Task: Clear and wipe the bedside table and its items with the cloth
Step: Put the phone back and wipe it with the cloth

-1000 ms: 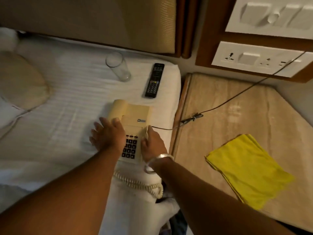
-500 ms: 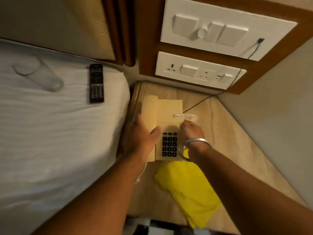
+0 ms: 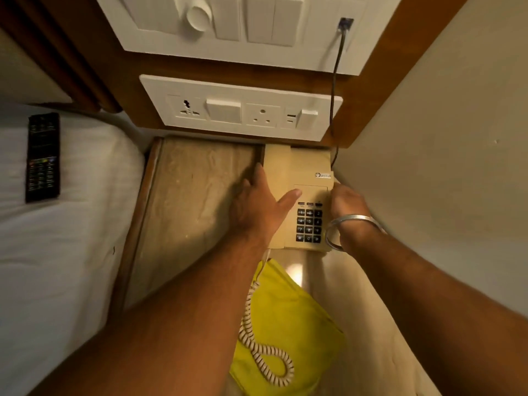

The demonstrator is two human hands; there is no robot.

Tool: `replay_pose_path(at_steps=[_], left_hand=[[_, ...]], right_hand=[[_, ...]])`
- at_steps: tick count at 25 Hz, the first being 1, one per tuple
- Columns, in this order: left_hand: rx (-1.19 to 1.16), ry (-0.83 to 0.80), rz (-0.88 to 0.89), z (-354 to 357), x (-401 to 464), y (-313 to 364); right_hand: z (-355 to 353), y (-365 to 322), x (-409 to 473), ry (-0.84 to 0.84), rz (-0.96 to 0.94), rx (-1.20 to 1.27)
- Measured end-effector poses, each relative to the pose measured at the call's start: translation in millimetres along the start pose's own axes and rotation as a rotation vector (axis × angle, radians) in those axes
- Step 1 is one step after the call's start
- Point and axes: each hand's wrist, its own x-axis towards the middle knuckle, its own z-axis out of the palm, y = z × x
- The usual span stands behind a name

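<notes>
A beige telephone (image 3: 304,172) with a black keypad sits at the back right corner of the bedside table (image 3: 197,212), against the wall. My left hand (image 3: 261,204) grips its left side over the handset, thumb on the top. My right hand (image 3: 347,202), with a metal bangle on the wrist, holds its right side. The phone's coiled cord (image 3: 257,338) trails toward me over a folded yellow cloth (image 3: 288,324) that lies on the near part of the table.
A black remote (image 3: 43,157) lies on the white bed (image 3: 57,252) to the left. Socket and switch panels (image 3: 240,110) sit on the wall behind the table, with the phone's line cable (image 3: 335,81) plugged in. A plain wall closes the right side.
Both hands carried the telephone from the bed onto the table and pushed it back into the right corner. The view has shifted right, and the glass on the bed is out of view.
</notes>
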Motion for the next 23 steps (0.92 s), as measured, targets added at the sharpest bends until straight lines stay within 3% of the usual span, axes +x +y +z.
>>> replay_pose_path(at_steps=[3, 6, 9, 12, 14, 18, 20, 23], left_hand=[[0.119, 0.149, 0.100, 2, -2, -3], [0.173, 0.158, 0.348, 4, 6, 2], [0.180, 0.073, 0.394, 6, 13, 3], [0.202, 0.035, 0.458, 6, 19, -2], [0.198, 0.034, 0.468, 4, 21, -3], [0.201, 0.024, 0.454, 3, 15, 1], [0.196, 0.012, 0.459, 0, 13, -1], [0.200, 0.017, 0.499, -4, 8, -11]], right_hand=[[23, 49, -51, 0.148, -0.419, -0.405], [54, 130, -133, -0.198, -0.814, -0.655], [44, 179, -145, -0.411, -0.926, -0.891], [16, 191, -129, -0.467, -0.923, -0.877], [-7, 200, -117, -0.471, -0.819, -0.833], [-48, 193, -79, -0.174, -0.461, -0.770], [-48, 177, -54, -0.040, -0.375, -0.753], [-45, 149, -29, 0.084, -0.269, -0.516]])
